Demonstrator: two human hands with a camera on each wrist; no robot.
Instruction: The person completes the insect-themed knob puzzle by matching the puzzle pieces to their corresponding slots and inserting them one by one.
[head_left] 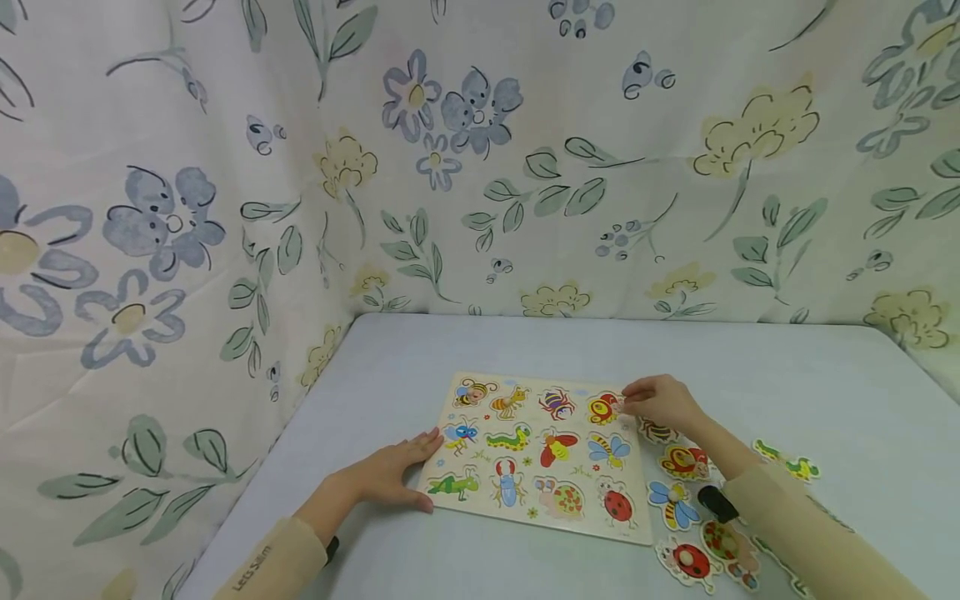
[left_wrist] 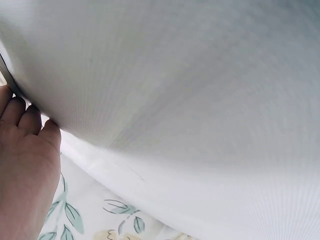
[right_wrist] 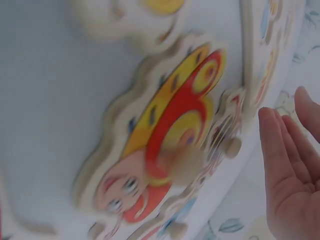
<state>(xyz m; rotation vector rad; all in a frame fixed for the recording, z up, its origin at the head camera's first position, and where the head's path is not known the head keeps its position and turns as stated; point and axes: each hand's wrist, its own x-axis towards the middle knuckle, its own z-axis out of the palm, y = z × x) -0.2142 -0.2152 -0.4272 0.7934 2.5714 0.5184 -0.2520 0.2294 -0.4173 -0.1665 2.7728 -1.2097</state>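
A pale wooden puzzle board (head_left: pixel 480 457) printed with colourful insects lies on the table, slightly turned. My left hand (head_left: pixel 393 473) rests at its left edge, fingers spread along the side and thumb near the front corner. In the left wrist view, the fingertips of the left hand (left_wrist: pixel 30 145) meet the board's thin edge. My right hand (head_left: pixel 663 402) is at the board's back right corner, close by the printed red butterfly. The right wrist view shows the right hand (right_wrist: pixel 292 170) with long, straight fingers, the thumb apart, and nothing seen between them.
Right of the board lie several loose knobbed pieces: a red butterfly (head_left: pixel 684 461), a dragonfly (head_left: pixel 673 505), a ladybird (head_left: pixel 690 560), a snail (head_left: pixel 731 550) and a green caterpillar (head_left: pixel 786 460). My right forearm passes over some of them. Flowered curtain (head_left: pixel 555 167) hangs behind the white table (head_left: pixel 570 346).
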